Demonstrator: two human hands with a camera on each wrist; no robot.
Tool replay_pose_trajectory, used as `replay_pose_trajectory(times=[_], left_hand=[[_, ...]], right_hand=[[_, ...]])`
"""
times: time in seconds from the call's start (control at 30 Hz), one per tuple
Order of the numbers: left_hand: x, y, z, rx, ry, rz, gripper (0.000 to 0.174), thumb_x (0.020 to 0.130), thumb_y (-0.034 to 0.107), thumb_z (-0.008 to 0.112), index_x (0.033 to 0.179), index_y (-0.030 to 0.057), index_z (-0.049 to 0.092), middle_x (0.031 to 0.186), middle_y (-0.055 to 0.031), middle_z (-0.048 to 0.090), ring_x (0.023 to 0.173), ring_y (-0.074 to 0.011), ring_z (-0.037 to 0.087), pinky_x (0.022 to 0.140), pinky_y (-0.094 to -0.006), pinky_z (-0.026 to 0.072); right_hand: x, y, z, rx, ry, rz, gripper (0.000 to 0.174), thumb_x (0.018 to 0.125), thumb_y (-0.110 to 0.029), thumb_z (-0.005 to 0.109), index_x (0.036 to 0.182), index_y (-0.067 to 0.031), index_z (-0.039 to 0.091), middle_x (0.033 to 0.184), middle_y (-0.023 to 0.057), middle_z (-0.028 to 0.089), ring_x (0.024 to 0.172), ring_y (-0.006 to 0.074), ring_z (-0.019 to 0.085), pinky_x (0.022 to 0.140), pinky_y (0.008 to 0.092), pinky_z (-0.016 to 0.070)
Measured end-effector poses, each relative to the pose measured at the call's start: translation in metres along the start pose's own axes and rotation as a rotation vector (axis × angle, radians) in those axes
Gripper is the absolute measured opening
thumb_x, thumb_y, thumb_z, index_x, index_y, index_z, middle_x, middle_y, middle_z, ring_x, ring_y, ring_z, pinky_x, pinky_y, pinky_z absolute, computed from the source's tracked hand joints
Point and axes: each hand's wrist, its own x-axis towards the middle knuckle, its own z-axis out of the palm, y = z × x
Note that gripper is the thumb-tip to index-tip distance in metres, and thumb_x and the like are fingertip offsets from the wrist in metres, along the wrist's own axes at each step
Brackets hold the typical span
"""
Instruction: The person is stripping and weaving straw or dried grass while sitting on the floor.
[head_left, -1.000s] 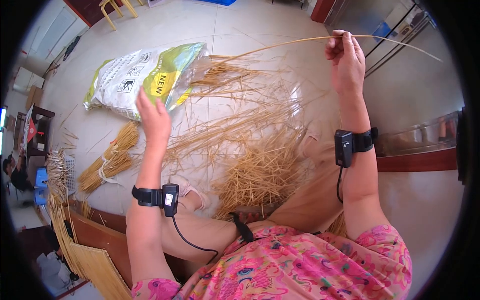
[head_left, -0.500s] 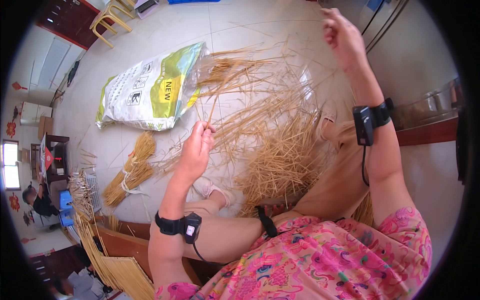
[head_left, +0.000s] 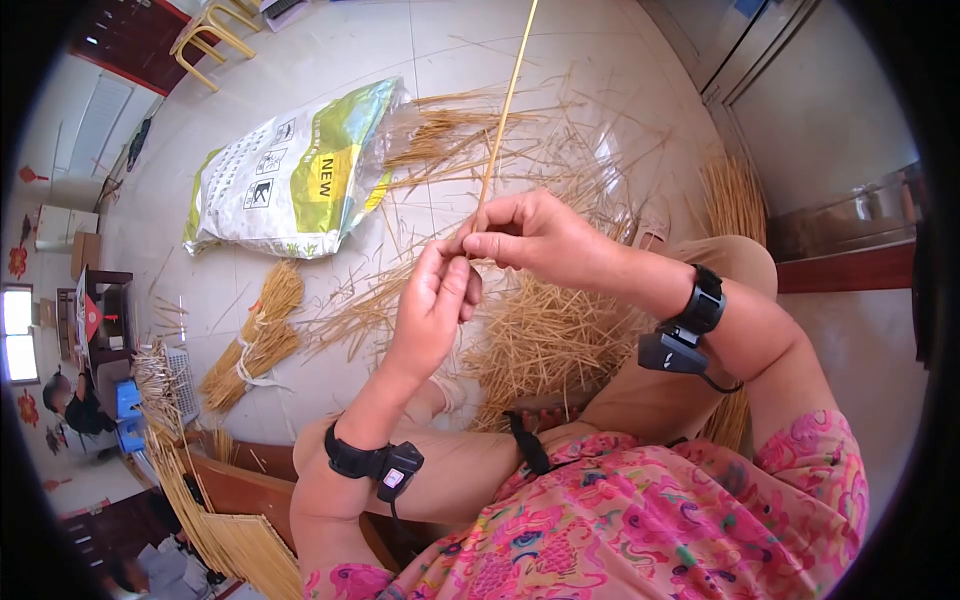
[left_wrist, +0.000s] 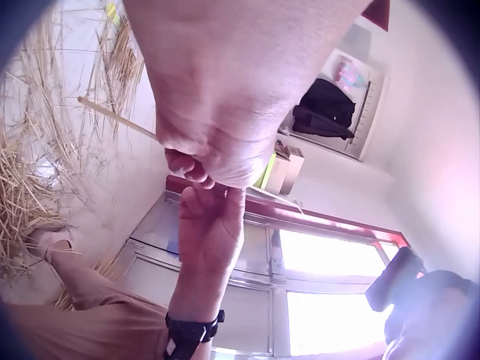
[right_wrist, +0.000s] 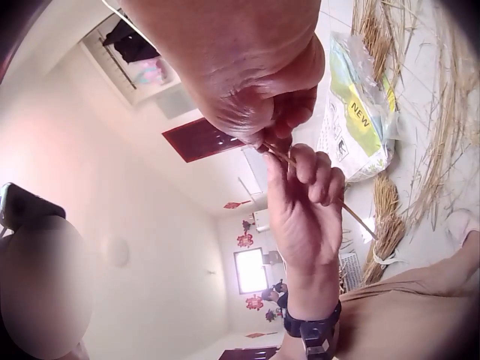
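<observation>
In the head view a long thin straw stalk (head_left: pixel 507 105) runs up from the hands past the top edge. My left hand (head_left: pixel 432 305) grips its lower part between thumb and curled fingers. Close against it, my right hand (head_left: pixel 545 235) pinches the same stalk with thumb and forefinger. The right wrist view has the stalk (right_wrist: pixel 358 217) crossing the left hand's fingers, its lower end slanting out beyond them. One end of the stalk (left_wrist: pixel 112 115) sticks out past the near hand in the left wrist view. The fingertips of both hands meet there, partly hidden.
A white and green bag (head_left: pixel 240 190) lies on the floor, with stalks (head_left: pixel 450 135) spilling from its mouth. Beside it is a tied straw bundle (head_left: pixel 255 335). Loose straw (head_left: pixel 555 330) is heaped between the legs; more stalks (head_left: pixel 733 195) stand by the right cabinet.
The right hand has come down from the upper right to meet the left. The left hand, earlier open by the bag, has moved right and grips the stalk, which now points upward.
</observation>
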Motion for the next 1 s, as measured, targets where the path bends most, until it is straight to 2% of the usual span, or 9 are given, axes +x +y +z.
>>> replay_pose_trajectory(times=[0.07, 0.1, 0.23, 0.33, 0.43, 0.53, 0.63, 0.8, 1.0], left_hand=[[0.004, 0.004, -0.007, -0.096, -0.038, -0.034, 0.018, 0.097, 0.019, 0.043, 0.109, 0.0053, 0.047, 0.066, 0.0019, 0.043, 0.053, -0.0023, 0.033, 0.046, -0.016, 0.0269], [0.003, 0.008, -0.004, -0.1, -0.011, -0.06, 0.016, 0.097, 0.02, 0.044, 0.104, 0.0052, 0.048, 0.066, 0.0021, 0.043, 0.051, -0.0021, 0.032, 0.045, -0.0161, 0.0266], [0.004, 0.002, -0.003, -0.018, 0.042, -0.029, 0.011, 0.097, 0.014, 0.044, 0.101, 0.0042, 0.047, 0.068, 0.0015, 0.047, 0.055, -0.0022, 0.035, 0.048, -0.017, 0.0289], [0.003, 0.006, 0.0, -0.006, 0.064, -0.022, 0.01, 0.096, 0.013, 0.045, 0.098, 0.0039, 0.047, 0.069, 0.0004, 0.051, 0.055, -0.0019, 0.037, 0.048, -0.0167, 0.0304], [0.001, 0.009, 0.0, -0.07, 0.053, -0.034, 0.01, 0.096, 0.014, 0.046, 0.097, 0.0036, 0.048, 0.069, -0.0008, 0.053, 0.054, -0.0016, 0.037, 0.048, -0.0161, 0.0302], [0.0, 0.009, -0.001, -0.037, 0.057, -0.029, 0.012, 0.096, 0.015, 0.047, 0.095, 0.0032, 0.049, 0.069, -0.0022, 0.053, 0.05, -0.0012, 0.035, 0.045, -0.0154, 0.0276], [-0.001, 0.005, -0.004, 0.015, 0.083, 0.006, 0.012, 0.095, 0.014, 0.048, 0.094, 0.0028, 0.05, 0.069, -0.0027, 0.054, 0.05, -0.0011, 0.036, 0.044, -0.0153, 0.0276], [-0.001, 0.003, -0.002, 0.056, 0.151, 0.031, 0.011, 0.094, 0.013, 0.05, 0.092, 0.0028, 0.05, 0.068, -0.0023, 0.055, 0.05, -0.0008, 0.036, 0.044, -0.0153, 0.0269], [0.0, 0.0, -0.006, 0.012, 0.112, -0.019, 0.012, 0.095, 0.015, 0.05, 0.09, 0.0045, 0.051, 0.065, -0.0001, 0.052, 0.05, -0.0007, 0.035, 0.043, -0.0156, 0.025]], right_hand=[[-0.002, -0.004, 0.001, -0.045, 0.001, 0.01, 0.019, 0.091, -0.014, 0.058, 0.102, 0.0008, 0.061, 0.068, -0.0021, 0.057, 0.061, 0.0028, 0.051, 0.053, 0.018, 0.0408], [-0.003, -0.006, 0.001, -0.067, 0.003, 0.016, 0.019, 0.09, -0.015, 0.058, 0.101, 0.0009, 0.062, 0.069, -0.0022, 0.057, 0.062, 0.0027, 0.051, 0.053, 0.0178, 0.041], [-0.001, -0.009, 0.0, 0.091, 0.2, 0.047, 0.022, 0.091, -0.016, 0.058, 0.101, 0.0029, 0.061, 0.072, -0.0019, 0.057, 0.064, 0.0025, 0.052, 0.056, 0.0176, 0.0428], [-0.002, -0.008, -0.004, 0.104, 0.156, 0.06, 0.022, 0.091, -0.017, 0.057, 0.101, 0.0024, 0.061, 0.073, -0.0017, 0.058, 0.063, 0.0029, 0.051, 0.055, 0.0177, 0.0426], [-0.003, -0.003, -0.003, 0.036, 0.018, 0.056, 0.021, 0.091, -0.017, 0.057, 0.099, 0.0017, 0.062, 0.073, -0.0009, 0.059, 0.063, 0.0034, 0.051, 0.055, 0.0181, 0.0425], [-0.005, -0.002, 0.001, 0.056, 0.037, 0.072, 0.018, 0.091, -0.017, 0.057, 0.094, -0.0003, 0.063, 0.073, -0.0008, 0.059, 0.062, 0.0038, 0.05, 0.054, 0.0183, 0.0417], [-0.005, -0.006, 0.005, 0.108, 0.148, 0.102, 0.017, 0.091, -0.018, 0.058, 0.09, -0.002, 0.064, 0.071, -0.0018, 0.059, 0.061, 0.0038, 0.049, 0.054, 0.0182, 0.0408], [-0.001, 0.002, 0.002, 0.103, 0.099, 0.104, 0.017, 0.091, -0.018, 0.058, 0.086, -0.0033, 0.064, 0.07, -0.0023, 0.058, 0.06, 0.0037, 0.048, 0.054, 0.0182, 0.0401], [0.0, 0.01, 0.007, 0.087, 0.11, 0.074, 0.018, 0.089, -0.018, 0.06, 0.081, -0.0022, 0.063, 0.066, 0.0001, 0.059, 0.057, 0.0052, 0.05, 0.052, 0.02, 0.0426]])
